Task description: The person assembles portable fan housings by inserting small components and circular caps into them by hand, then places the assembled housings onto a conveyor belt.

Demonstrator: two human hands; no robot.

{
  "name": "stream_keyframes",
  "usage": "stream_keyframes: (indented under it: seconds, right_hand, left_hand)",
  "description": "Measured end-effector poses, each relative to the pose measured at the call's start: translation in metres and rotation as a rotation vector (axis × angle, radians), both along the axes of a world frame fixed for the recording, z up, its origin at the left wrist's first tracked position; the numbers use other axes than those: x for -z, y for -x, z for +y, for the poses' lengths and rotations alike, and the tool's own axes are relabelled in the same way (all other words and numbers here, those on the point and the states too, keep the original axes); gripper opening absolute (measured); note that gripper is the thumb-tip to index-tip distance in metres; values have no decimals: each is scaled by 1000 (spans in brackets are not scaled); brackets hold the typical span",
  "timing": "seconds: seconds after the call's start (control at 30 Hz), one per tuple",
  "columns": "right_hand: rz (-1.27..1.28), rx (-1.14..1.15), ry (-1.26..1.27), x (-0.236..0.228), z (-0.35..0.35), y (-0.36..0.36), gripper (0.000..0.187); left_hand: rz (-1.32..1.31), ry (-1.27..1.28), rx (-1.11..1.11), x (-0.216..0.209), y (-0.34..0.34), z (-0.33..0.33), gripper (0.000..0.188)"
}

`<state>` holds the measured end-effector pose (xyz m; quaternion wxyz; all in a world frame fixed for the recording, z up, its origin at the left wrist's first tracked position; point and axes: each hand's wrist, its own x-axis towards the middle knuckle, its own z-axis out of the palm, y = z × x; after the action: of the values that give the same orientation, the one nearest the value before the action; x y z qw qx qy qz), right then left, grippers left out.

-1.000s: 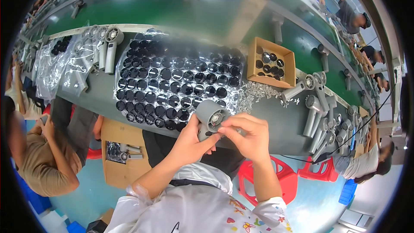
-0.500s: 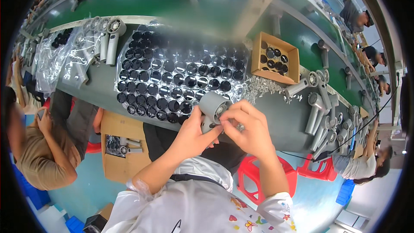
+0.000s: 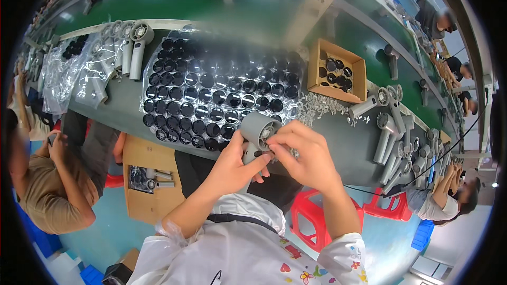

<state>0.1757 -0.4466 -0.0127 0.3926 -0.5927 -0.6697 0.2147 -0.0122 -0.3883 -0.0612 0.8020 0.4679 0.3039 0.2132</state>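
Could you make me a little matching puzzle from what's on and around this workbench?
Things:
1. Gray handheld fan
2. Open cardboard box
3. Stools
4. Small pale pieces

Places, colours, states:
A. Bright red
B. Strewn loosely on the bench
C. Gripped by the left hand
D. Containing black discs

Right pairs: 1-C, 2-D, 3-A, 4-B

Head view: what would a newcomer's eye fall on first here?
Probably the dense rows of glossy black discs filling the upper middle of the view. Near their lower edge, the left hand grips a gray handheld fan, with the right hand at its round opening. Lower right, red stools stand out against the pale blue floor.
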Motion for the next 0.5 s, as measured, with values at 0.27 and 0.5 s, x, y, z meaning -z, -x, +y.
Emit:
stream_keyframes:
  seconds: [0.27,0.5]
  right_hand:
    - [-47,41,-9,6,-1,6,10]
    - [-7,74,-87,14,5,11,11]
  left_hand:
    - [18,-49,-43,6,0,-2,42]
    - [70,-62,-40,-2,2,3,42]
